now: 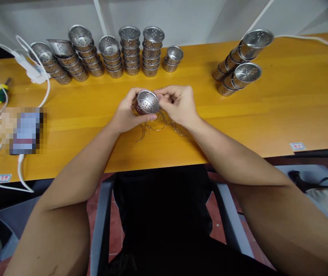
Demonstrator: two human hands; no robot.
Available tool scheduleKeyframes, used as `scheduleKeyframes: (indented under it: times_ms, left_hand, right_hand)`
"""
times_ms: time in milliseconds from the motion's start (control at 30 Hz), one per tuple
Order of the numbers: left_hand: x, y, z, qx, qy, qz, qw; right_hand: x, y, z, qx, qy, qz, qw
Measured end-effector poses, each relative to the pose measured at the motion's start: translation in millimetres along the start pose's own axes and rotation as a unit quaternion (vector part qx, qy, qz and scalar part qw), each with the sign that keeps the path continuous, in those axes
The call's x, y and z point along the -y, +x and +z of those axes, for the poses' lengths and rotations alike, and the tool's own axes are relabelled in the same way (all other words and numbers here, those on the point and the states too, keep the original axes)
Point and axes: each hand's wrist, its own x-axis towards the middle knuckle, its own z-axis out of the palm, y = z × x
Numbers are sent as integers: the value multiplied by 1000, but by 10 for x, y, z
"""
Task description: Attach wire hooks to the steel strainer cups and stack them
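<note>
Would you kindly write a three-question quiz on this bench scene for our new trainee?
1. The left hand cradles: A) a phone, B) a perforated metal cup, C) a charging plug.
2. True or false: the screwdriver lies to the person's left.
3. Which thin metal items lie loose on the table near the hands?

Key: 1. B. 2. True. 3. Curved wires.

The table point(273, 119) carries loose wires point(178, 130) mid-front, cup stacks point(130, 51) along the back and two more stacks point(233, 81) at right. A phone point(26, 132), screwdriver point(0, 94), plug block point(34, 71) and white cables point(48, 90) lie left; stickers point(4, 178) sit by the front edge.
</note>
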Motion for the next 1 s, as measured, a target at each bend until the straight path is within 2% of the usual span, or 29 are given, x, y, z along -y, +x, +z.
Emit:
scheduleKeyframes:
  times_ms: [167, 333, 600, 833, 1000]
  left_hand:
    - [-67, -12, 2, 0, -3, 11, 1000]
    - [-46, -25, 3, 3, -2, 18, 1000]
    - [-27, -25, 14, 1, -5, 5, 1000]
    - [-20, -35, 22, -5, 3, 19, 1000]
    - [-34, -31, 21, -6, -2, 14, 1000]
  right_hand:
    - [16, 2, 16, -2, -1, 2, 1000]
    - [-13, 15, 21, 0, 32, -1, 1000]
    - [-16, 10, 20, 2, 27, 9, 1000]
    - [-63, 4, 33, 2, 49, -14, 999]
    - [-81, 8, 47, -3, 39, 3, 999]
